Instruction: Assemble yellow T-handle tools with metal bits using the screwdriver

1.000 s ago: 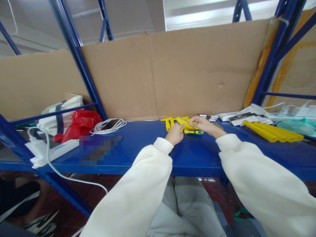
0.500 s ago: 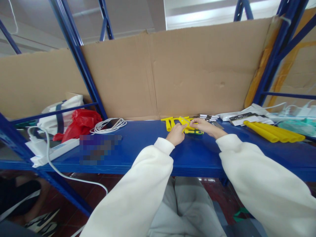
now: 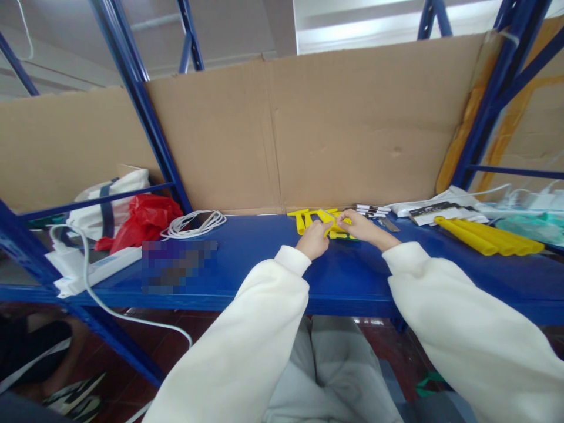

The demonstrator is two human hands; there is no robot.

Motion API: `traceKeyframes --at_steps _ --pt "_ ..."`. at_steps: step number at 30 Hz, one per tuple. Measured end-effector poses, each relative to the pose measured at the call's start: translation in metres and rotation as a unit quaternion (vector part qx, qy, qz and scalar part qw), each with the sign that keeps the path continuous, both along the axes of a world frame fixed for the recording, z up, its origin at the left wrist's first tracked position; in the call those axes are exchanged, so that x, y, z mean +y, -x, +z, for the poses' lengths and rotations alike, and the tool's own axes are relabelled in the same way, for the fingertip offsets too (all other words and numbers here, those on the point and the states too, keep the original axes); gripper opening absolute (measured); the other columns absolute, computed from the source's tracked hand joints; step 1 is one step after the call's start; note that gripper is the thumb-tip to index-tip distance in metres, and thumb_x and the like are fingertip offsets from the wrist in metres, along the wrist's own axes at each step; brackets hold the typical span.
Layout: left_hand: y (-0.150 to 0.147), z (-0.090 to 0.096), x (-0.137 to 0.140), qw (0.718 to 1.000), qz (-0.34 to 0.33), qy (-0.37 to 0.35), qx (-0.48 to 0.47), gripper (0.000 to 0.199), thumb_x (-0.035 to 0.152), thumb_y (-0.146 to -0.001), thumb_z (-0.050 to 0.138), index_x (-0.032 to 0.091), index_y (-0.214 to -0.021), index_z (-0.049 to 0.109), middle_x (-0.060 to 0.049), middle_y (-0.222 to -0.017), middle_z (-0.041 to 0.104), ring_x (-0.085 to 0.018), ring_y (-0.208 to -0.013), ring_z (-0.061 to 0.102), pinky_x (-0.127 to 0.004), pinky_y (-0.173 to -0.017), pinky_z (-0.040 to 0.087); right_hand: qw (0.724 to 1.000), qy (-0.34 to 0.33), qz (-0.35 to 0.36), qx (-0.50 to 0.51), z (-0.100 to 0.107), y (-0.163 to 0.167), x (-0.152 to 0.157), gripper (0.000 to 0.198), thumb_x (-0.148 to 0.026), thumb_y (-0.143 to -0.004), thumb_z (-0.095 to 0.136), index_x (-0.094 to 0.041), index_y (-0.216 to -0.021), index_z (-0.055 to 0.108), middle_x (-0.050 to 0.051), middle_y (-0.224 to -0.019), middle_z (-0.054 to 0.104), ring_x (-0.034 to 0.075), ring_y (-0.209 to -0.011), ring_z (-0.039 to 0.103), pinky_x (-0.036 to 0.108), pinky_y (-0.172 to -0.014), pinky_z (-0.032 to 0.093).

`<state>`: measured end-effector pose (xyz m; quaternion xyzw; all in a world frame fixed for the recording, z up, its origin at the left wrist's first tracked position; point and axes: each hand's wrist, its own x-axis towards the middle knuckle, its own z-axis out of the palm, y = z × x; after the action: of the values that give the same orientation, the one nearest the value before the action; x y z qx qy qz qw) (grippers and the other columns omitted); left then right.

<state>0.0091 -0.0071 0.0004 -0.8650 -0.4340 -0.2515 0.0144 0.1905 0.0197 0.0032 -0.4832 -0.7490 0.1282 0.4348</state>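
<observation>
My left hand (image 3: 314, 239) is closed on a yellow scraper head (image 3: 326, 217), a flat plastic piece with a pale strip along it. Just right of it my right hand (image 3: 358, 227) has its thumb and fingers pinched together at the piece's right side; whatever small thing they hold is too small to make out. Below the fingers lies a yellow and green screwdriver (image 3: 338, 235), partly covered by my right hand. More yellow T-shaped scraper parts (image 3: 299, 221) lie beyond my left hand, close to the cardboard.
Small black-and-white packs (image 3: 372, 210) lie behind my right hand. Several yellow tube handles (image 3: 489, 236) rest at the right. Leftward are a coiled white cable (image 3: 194, 224), a red bag (image 3: 150, 218) and a power strip (image 3: 108, 267). A cardboard wall (image 3: 352, 129) closes the back.
My right hand has shifted slightly left, closer to my left hand, and now covers more of the screwdriver. My left hand stays in place with the yellow piece.
</observation>
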Motion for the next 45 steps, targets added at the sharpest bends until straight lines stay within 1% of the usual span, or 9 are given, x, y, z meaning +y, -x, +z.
traceKeyframes --at_steps 3,6,13,19,27,34,37,40,45 --pt "0.000 0.000 -0.001 1.000 -0.006 -0.001 0.008 0.056 0.000 -0.084 0.052 0.015 -0.137 0.065 -0.014 -0.112 0.071 -0.026 -0.111 0.067 -0.042 -0.105 0.051 0.999 -0.033 0.017 -0.032 0.001 -0.005 0.002 0.011 -0.016 -0.074 0.062 -0.022 -0.065 0.059 0.004 -0.082 0.066 0.022 -0.088 0.064 0.038 -0.093 0.051" --pt "0.000 0.001 -0.002 1.000 -0.012 -0.003 0.007 0.056 0.000 -0.084 0.052 0.016 -0.135 0.066 -0.014 -0.110 0.071 -0.026 -0.109 0.067 -0.042 -0.104 0.052 0.999 -0.025 0.019 -0.035 0.002 -0.006 0.002 0.009 -0.017 -0.073 0.060 -0.022 -0.065 0.059 0.005 -0.082 0.066 0.021 -0.087 0.064 0.038 -0.093 0.050" --pt "0.000 0.000 -0.003 1.000 -0.021 0.000 -0.009 0.056 0.000 -0.084 0.051 0.017 -0.135 0.066 -0.013 -0.114 0.071 -0.026 -0.112 0.067 -0.043 -0.105 0.052 0.989 0.117 0.032 0.083 0.008 -0.005 -0.011 0.006 -0.020 -0.069 0.068 -0.020 -0.070 0.062 0.000 -0.077 0.069 0.016 -0.076 0.061 0.029 -0.080 0.051" --pt "0.000 0.001 -0.004 0.999 -0.040 -0.002 -0.022 0.057 -0.001 -0.083 0.054 0.020 -0.134 0.066 -0.011 -0.116 0.071 -0.026 -0.115 0.066 -0.044 -0.106 0.052 0.975 0.158 0.011 0.153 0.007 -0.003 -0.011 0.013 -0.017 -0.065 0.072 -0.021 -0.070 0.061 -0.001 -0.073 0.067 0.015 -0.072 0.060 0.027 -0.077 0.051" --pt "0.001 0.003 -0.001 0.999 -0.033 0.007 -0.013 0.055 0.002 -0.084 0.055 0.014 -0.137 0.064 -0.014 -0.117 0.070 -0.026 -0.116 0.066 -0.040 -0.108 0.050 0.964 0.165 -0.013 0.209 0.009 -0.004 -0.007 0.011 -0.020 -0.068 0.073 -0.020 -0.075 0.065 0.001 -0.080 0.071 0.016 -0.077 0.063 0.026 -0.075 0.051" --pt "0.005 0.003 0.003 1.000 -0.028 0.009 -0.001 0.055 0.007 -0.087 0.055 0.019 -0.140 0.061 -0.012 -0.118 0.070 -0.025 -0.118 0.066 -0.043 -0.109 0.049 0.977 0.172 -0.014 0.128 0.008 -0.011 -0.008 0.010 -0.028 -0.069 0.072 -0.018 -0.067 0.070 0.000 -0.070 0.071 0.017 -0.074 0.063 0.028 -0.075 0.050" --pt "0.009 0.002 0.001 0.998 -0.055 0.027 0.026 0.063 0.008 -0.087 0.058 0.021 -0.148 0.052 -0.012 -0.128 0.066 -0.025 -0.124 0.063 -0.041 -0.110 0.047 0.977 0.166 -0.012 0.131 0.007 -0.011 -0.007 0.008 -0.026 -0.070 0.070 -0.019 -0.068 0.072 0.001 -0.073 0.072 0.017 -0.075 0.064 0.028 -0.077 0.050" --pt "0.011 0.002 -0.003 0.995 -0.060 0.050 0.061 0.075 0.009 -0.087 0.060 0.028 -0.157 0.040 -0.010 -0.134 0.061 -0.026 -0.125 0.062 -0.040 -0.107 0.049 0.978 0.161 -0.021 0.128 0.006 -0.012 -0.006 0.006 -0.025 -0.070 0.069 -0.020 -0.067 0.071 0.001 -0.072 0.072 0.018 -0.076 0.064 0.029 -0.079 0.050" --pt "0.010 0.003 -0.009 0.994 -0.031 0.062 0.089 0.076 0.012 -0.090 0.056 0.030 -0.160 0.034 -0.012 -0.128 0.061 -0.029 -0.116 0.066 -0.041 -0.101 0.052 0.980 0.154 -0.012 0.124 0.005 -0.014 -0.005 0.007 -0.026 -0.071 0.069 -0.021 -0.067 0.071 0.003 -0.081 0.076 0.021 -0.086 0.068 0.031 -0.085 0.052"
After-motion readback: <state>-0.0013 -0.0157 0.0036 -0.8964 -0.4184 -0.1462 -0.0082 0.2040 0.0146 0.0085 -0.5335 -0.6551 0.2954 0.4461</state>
